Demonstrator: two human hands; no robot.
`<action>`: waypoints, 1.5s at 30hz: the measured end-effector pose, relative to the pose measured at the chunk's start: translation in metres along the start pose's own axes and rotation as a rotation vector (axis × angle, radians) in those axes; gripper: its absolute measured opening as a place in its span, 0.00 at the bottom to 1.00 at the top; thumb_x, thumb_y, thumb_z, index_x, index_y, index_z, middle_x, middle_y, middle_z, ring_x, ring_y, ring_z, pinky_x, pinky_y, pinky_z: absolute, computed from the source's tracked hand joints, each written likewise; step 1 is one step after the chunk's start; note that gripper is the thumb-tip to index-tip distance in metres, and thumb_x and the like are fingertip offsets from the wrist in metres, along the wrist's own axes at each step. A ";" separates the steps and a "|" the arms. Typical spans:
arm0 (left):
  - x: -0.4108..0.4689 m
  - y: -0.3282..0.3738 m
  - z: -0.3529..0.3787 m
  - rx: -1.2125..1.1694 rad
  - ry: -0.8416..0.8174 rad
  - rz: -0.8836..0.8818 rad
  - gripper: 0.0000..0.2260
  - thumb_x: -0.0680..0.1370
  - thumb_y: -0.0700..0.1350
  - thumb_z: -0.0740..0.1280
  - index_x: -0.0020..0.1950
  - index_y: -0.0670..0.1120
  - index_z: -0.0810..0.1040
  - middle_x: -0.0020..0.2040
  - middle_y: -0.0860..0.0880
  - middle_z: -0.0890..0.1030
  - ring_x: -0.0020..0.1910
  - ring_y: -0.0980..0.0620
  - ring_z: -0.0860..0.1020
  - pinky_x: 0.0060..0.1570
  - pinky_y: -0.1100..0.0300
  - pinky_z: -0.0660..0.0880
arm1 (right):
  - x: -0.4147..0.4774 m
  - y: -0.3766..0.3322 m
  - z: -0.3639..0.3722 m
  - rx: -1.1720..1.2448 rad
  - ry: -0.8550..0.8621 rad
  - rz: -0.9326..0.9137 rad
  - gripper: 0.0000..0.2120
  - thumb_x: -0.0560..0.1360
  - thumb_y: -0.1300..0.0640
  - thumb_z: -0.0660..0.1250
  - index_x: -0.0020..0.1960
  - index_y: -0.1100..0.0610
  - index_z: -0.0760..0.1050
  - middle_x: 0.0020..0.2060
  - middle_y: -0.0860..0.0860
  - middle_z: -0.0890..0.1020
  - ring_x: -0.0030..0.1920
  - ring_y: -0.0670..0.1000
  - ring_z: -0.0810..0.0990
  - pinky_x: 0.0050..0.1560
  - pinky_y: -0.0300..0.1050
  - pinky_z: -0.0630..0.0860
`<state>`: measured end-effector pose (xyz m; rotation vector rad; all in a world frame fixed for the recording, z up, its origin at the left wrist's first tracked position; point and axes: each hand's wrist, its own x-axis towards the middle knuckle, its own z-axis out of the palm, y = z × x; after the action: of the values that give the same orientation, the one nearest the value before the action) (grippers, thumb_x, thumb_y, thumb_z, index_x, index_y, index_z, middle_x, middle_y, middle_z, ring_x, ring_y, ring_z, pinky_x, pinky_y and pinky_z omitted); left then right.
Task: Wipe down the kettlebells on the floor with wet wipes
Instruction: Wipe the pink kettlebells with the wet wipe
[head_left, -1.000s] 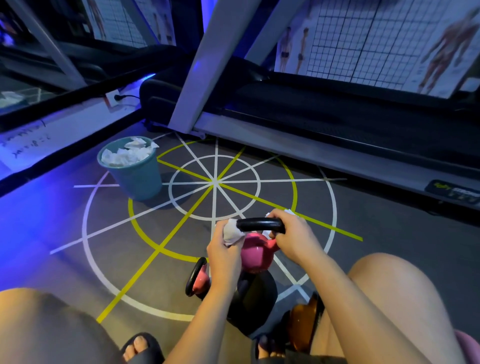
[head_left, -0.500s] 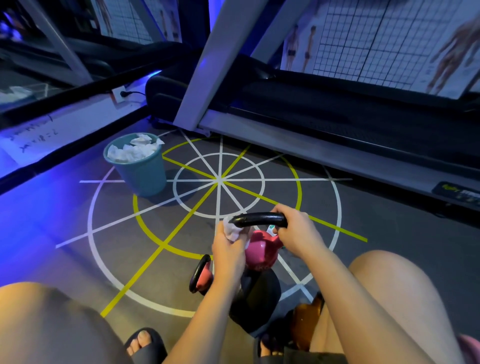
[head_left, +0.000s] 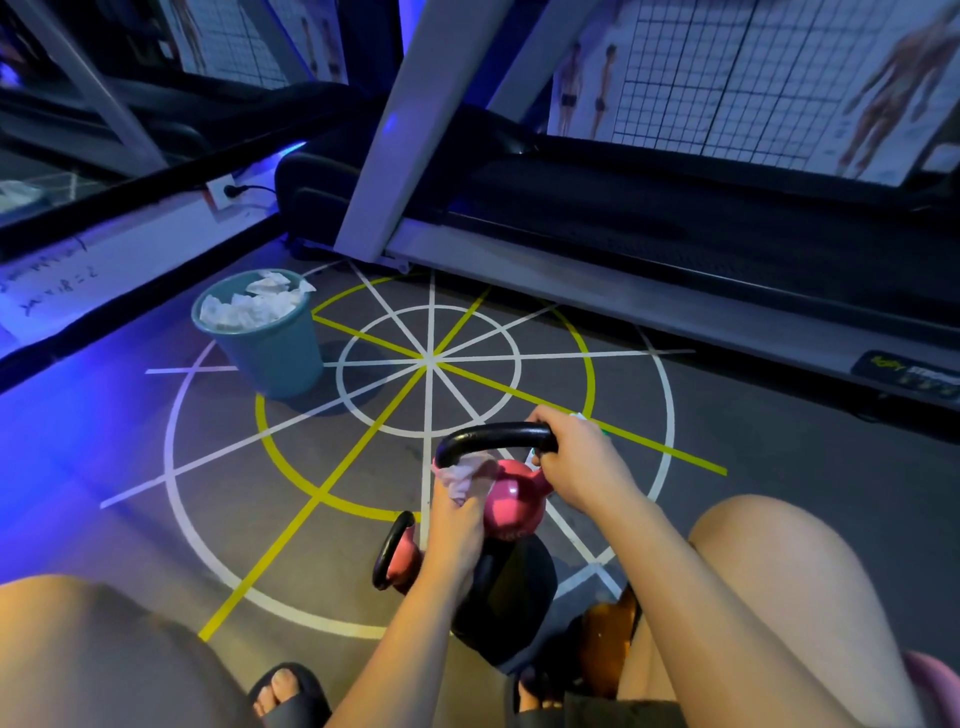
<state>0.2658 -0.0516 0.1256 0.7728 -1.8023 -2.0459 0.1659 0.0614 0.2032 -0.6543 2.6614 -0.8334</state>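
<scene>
Right, working outwards from your knees: orange kettlebell (head_left: 605, 636) sits by your right leg, black kettlebell (head_left: 511, 592) is just ahead of it, and a second pink kettlebell (head_left: 399, 558) sits close on the black one's left; contact there is hidden by your forearm. Just beyond them is the pink kettlebell (head_left: 514, 501) you're working on. Your right hand (head_left: 576, 467) is clenched round the right end of its black handle (head_left: 493, 434), and your left hand (head_left: 457, 525) pinches the wet wipe (head_left: 465, 475) against the left root of that handle. I can't tell whether its base rests on the floor (head_left: 234, 467) or hangs clear. Expect dead weight: rigid, dense, a glossy shell that likely gets slick once wet. The handle is the only sound grip, so hold it full-fisted and don't palm the wet ball. The wipe is limp and light, so bunch it and drag it round the curves. Further out on the left, the teal bin (head_left: 275, 358) stands upright, well apart from the bells, with used wipes (head_left: 249, 306) heaped to its rim, so there's little room left. The treadmill (head_left: 675, 218) runs along the far edge.
</scene>
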 end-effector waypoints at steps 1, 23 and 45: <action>-0.004 0.002 0.004 -0.062 -0.050 -0.032 0.06 0.74 0.60 0.71 0.48 0.61 0.82 0.46 0.53 0.84 0.52 0.52 0.83 0.58 0.48 0.79 | 0.001 -0.001 -0.001 0.000 0.003 0.008 0.14 0.76 0.65 0.59 0.49 0.46 0.73 0.44 0.50 0.80 0.43 0.52 0.79 0.35 0.45 0.76; 0.024 0.101 0.010 1.018 -0.343 0.344 0.24 0.77 0.41 0.67 0.68 0.50 0.59 0.48 0.52 0.76 0.51 0.47 0.75 0.47 0.53 0.69 | 0.002 -0.009 0.006 -0.103 -0.102 -0.106 0.21 0.76 0.66 0.61 0.68 0.58 0.63 0.48 0.56 0.79 0.48 0.59 0.79 0.52 0.57 0.78; 0.032 0.091 -0.057 0.694 -0.488 0.192 0.29 0.66 0.61 0.80 0.63 0.64 0.71 0.52 0.55 0.84 0.51 0.55 0.83 0.53 0.53 0.80 | -0.008 -0.011 0.002 0.365 -0.108 -0.194 0.12 0.73 0.46 0.74 0.54 0.38 0.75 0.53 0.37 0.80 0.53 0.37 0.77 0.50 0.33 0.74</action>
<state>0.2615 -0.1305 0.2048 0.2209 -2.7968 -1.5580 0.1771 0.0567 0.2088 -0.8399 2.2894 -1.2581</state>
